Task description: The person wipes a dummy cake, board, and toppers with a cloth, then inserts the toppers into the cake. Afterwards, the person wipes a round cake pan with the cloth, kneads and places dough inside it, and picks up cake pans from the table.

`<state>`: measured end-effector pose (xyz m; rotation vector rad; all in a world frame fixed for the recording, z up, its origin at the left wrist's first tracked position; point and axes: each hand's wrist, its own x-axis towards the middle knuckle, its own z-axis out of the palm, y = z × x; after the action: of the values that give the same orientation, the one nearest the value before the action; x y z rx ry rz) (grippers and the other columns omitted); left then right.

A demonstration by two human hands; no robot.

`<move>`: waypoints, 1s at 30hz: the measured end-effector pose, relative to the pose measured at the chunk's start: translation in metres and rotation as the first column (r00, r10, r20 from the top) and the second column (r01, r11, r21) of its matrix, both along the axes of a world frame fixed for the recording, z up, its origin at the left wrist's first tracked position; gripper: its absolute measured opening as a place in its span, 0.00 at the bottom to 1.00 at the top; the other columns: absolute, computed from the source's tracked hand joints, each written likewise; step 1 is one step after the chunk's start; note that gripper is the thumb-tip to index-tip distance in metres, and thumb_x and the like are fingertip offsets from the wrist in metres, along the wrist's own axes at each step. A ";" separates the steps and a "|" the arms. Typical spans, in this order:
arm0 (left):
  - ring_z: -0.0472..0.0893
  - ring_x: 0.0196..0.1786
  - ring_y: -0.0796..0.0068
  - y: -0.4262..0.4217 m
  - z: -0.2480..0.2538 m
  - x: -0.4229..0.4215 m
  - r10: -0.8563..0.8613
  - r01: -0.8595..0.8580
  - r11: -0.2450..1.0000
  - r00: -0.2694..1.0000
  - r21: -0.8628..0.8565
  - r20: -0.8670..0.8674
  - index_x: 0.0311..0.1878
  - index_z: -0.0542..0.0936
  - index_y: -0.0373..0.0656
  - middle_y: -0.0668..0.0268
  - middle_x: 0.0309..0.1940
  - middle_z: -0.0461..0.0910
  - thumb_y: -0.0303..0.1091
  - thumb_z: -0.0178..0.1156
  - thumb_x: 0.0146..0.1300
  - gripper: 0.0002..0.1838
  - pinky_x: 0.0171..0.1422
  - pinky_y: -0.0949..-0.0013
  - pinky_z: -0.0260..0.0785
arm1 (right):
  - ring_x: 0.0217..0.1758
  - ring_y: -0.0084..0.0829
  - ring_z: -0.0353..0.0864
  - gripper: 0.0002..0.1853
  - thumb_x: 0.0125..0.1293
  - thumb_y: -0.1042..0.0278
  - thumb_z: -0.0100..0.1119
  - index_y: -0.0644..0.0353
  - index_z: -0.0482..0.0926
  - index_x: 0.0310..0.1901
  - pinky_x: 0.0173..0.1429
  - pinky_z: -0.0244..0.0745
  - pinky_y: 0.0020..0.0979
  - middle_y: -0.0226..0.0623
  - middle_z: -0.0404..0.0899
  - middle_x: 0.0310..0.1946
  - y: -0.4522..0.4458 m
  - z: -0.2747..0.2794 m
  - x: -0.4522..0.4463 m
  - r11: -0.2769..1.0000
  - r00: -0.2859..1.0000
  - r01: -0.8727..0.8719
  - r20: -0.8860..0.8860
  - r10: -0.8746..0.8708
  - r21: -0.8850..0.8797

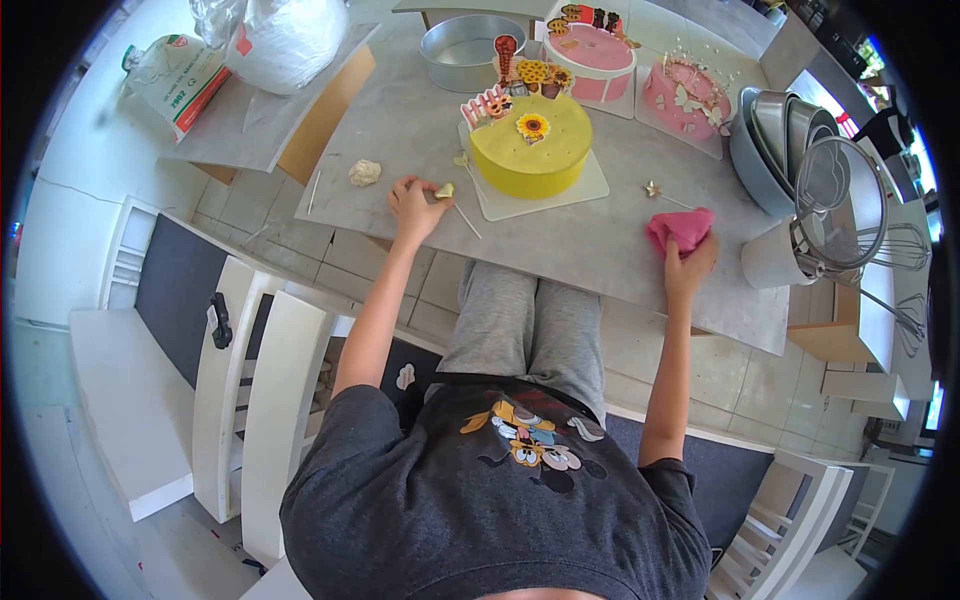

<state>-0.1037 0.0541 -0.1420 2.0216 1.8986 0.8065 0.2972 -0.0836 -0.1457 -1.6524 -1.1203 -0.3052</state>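
Observation:
My left hand (416,208) is at the table's near edge, its fingers closed on a small pale yellow piece (445,190). A white stick (467,222) lies just beside it. On the right, my right hand (692,262) grips a pink cloth (680,230) resting on the table. Between the hands, a yellow cake (531,150) with a sunflower on top stands on a white board (493,207). A cream-coloured lump (365,173) sits left of my left hand. Above the pink cloth lies a gold star on a stick (653,188).
Behind the yellow cake stand a round metal pan (460,58) and two pink cakes (590,55). Stacked metal bowls (765,150), a white container (770,260) and whisks (905,247) are at the right. Plastic bags (180,85) lie at the upper left.

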 end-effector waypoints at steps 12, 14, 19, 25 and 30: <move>0.77 0.35 0.80 -0.026 0.114 0.038 -0.177 0.389 0.921 0.424 -0.002 0.888 0.40 0.73 0.37 0.65 0.32 0.78 0.25 0.64 0.50 0.14 0.42 0.77 0.70 | 0.56 0.35 0.66 0.20 0.59 0.72 0.55 0.63 0.64 0.52 0.56 0.63 0.30 0.43 0.69 0.48 -0.007 0.090 -0.079 0.877 0.761 -0.463 -0.448 0.469 0.133; 0.78 0.36 0.80 -0.031 0.143 0.060 -0.357 0.378 0.902 0.385 0.207 0.851 0.40 0.73 0.36 0.64 0.31 0.78 0.24 0.64 0.50 0.14 0.43 0.77 0.71 | 0.55 0.33 0.67 0.18 0.59 0.74 0.54 0.64 0.65 0.51 0.57 0.63 0.30 0.41 0.69 0.49 0.011 0.122 -0.097 0.802 0.687 -0.575 -0.435 0.582 0.163; 0.78 0.37 0.80 -0.034 0.184 0.103 -0.512 0.505 0.798 0.281 0.328 0.812 0.40 0.75 0.35 0.63 0.34 0.79 0.24 0.60 0.54 0.10 0.45 0.78 0.71 | 0.51 0.33 0.70 0.16 0.56 0.70 0.59 0.67 0.73 0.45 0.56 0.64 0.29 0.42 0.71 0.48 0.054 0.169 -0.141 0.690 0.652 -0.715 -0.250 0.716 0.112; 0.78 0.40 0.78 -0.031 0.188 0.105 -0.558 0.551 0.757 0.266 0.351 0.786 0.41 0.76 0.34 0.61 0.37 0.80 0.21 0.55 0.56 0.09 0.47 0.76 0.71 | 0.42 0.29 0.75 0.13 0.50 0.71 0.63 0.68 0.78 0.38 0.49 0.68 0.26 0.37 0.76 0.36 0.058 0.183 -0.151 0.559 0.441 -0.816 -0.468 0.766 0.146; 0.78 0.40 0.78 -0.044 0.196 0.104 -0.569 0.567 0.750 0.289 0.341 0.770 0.43 0.75 0.34 0.61 0.37 0.79 0.21 0.54 0.57 0.10 0.47 0.76 0.71 | 0.38 0.24 0.73 0.08 0.50 0.75 0.61 0.69 0.78 0.32 0.44 0.68 0.24 0.33 0.76 0.33 0.056 0.183 -0.149 0.498 0.386 -0.848 -0.430 0.816 0.183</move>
<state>0.0004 0.0105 0.0541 1.5764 0.5219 1.2303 0.1487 -0.0277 0.0370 -0.9051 -1.4269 0.7904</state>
